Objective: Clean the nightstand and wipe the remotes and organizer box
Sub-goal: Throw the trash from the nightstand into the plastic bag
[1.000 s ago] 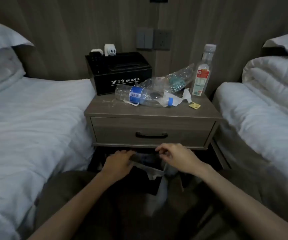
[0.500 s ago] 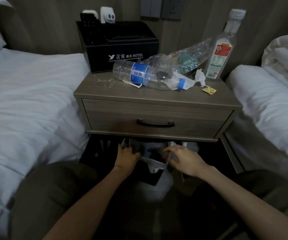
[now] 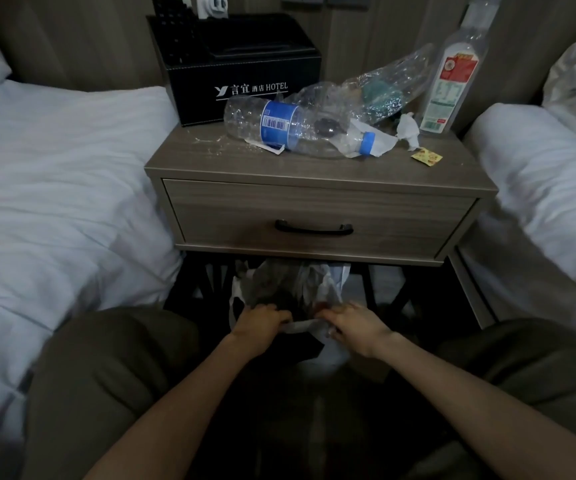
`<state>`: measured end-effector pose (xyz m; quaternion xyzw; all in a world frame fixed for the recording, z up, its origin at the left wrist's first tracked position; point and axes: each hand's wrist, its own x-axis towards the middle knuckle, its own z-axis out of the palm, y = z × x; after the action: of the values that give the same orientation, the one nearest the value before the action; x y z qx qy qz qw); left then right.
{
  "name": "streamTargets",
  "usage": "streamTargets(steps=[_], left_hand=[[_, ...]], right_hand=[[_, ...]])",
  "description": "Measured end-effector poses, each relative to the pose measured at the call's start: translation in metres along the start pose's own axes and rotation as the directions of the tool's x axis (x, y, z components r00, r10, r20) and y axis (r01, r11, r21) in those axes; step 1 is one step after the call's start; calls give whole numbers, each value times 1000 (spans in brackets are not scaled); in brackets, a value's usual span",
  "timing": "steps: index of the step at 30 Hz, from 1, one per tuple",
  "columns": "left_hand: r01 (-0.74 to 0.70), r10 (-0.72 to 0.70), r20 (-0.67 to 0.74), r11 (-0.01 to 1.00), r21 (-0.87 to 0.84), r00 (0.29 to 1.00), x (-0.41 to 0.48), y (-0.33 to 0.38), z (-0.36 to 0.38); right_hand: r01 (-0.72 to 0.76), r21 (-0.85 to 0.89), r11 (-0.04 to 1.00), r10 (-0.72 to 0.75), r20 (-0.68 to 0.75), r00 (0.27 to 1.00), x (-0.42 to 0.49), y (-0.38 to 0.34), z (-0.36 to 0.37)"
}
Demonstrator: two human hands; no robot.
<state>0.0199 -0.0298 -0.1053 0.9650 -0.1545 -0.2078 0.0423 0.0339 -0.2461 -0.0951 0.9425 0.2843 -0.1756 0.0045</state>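
Low in the centre of the frame, the left hand (image 3: pixel 260 322) and right hand (image 3: pixel 352 323) each curl their fingers over the near rim of a bin liner (image 3: pixel 290 289). Both grips are full of plastic. The liner sits in the dark gap under the nightstand (image 3: pixel 193 150). Directly above the hands in the frame, on the tabletop, a blue-labelled bottle (image 3: pixel 279 126) lies on its side. Its long axis runs left to right with the cap toward the right, and the left hand looks slightly nearer its body. Behind it are crumpled clear plastic (image 3: pixel 366 91) and an upright bottle (image 3: pixel 452 81) at upper right. The organizer box (image 3: pixel 241 64) stands at upper left, with what looks like a remote (image 3: pixel 172 32) in its left slot. The liner is probably being opened for the litter first.
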Motion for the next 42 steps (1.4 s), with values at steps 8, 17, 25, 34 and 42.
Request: streamTargets(steps=[8, 17, 25, 34, 42], left_hand=[[275, -335, -100, 883, -380, 937, -8, -15, -4], [94, -170, -80, 813, -575, 982, 4, -3, 12], [83, -178, -77, 742, -665, 981, 3, -1, 9], [120, -128, -20, 964, -239, 992, -13, 4, -28], [-133, -120, -863, 968, -211, 491, -34, 0, -150]], right_hand=[[78, -171, 982, -73, 39, 997, -4, -1, 10], [80, 4, 997, -80, 168, 983, -68, 14, 15], [-29, 156, 987, 21, 54, 998, -67, 13, -36], [164, 248, 955, 12, -584, 811, -71, 17, -115], [215, 259, 942, 124, -861, 493, -38, 28, -193]])
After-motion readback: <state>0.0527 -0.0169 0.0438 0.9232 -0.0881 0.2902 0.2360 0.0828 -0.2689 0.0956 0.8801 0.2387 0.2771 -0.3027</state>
